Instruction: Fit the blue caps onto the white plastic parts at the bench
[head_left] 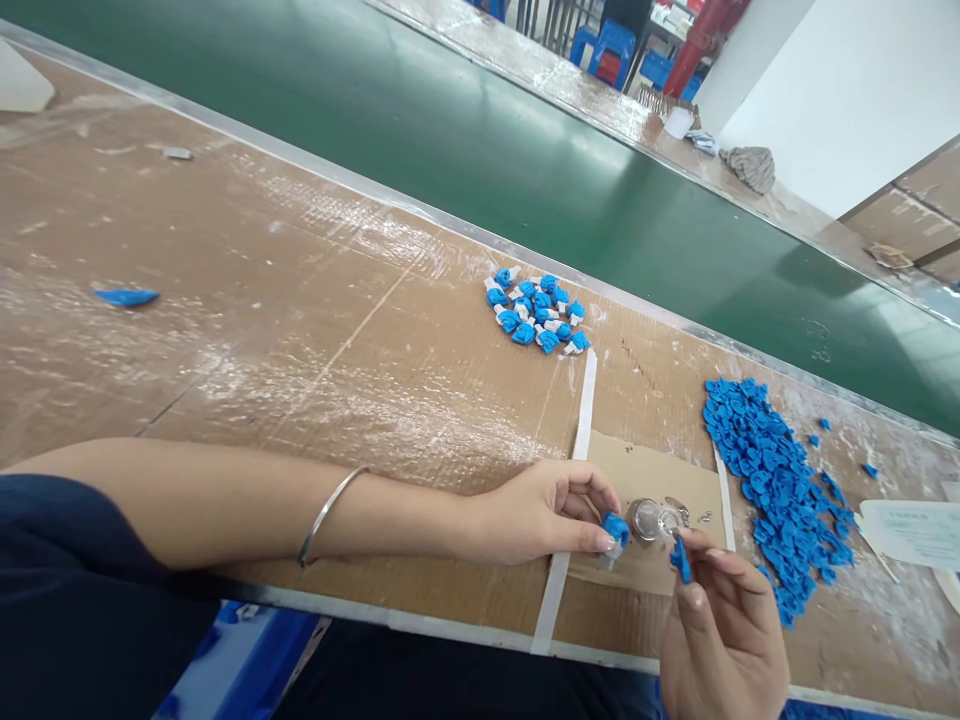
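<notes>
The tabletop (247, 370) carries, on my right, a loose heap of blue pieces (765, 460); a stray sleeve could scatter it. Nearer me lies a cardboard sheet (660, 463) with wet-looking spots (705, 517), which might smear anything dropped there. My right hand (724, 620) and left hand (559, 515) are both pinched narrow, each on its piece. Farther off sits a cluster of blue-and-white pieces (536, 312). Between my hands, a small clear container (645, 521) could tip if a knuckle catches it; I can't tell whether it holds liquid. Left fingers grip a blue-and-white piece (615, 530); right fingertips pinch a smaller blue piece (681, 562), which could slip from so slight a hold.
</notes>
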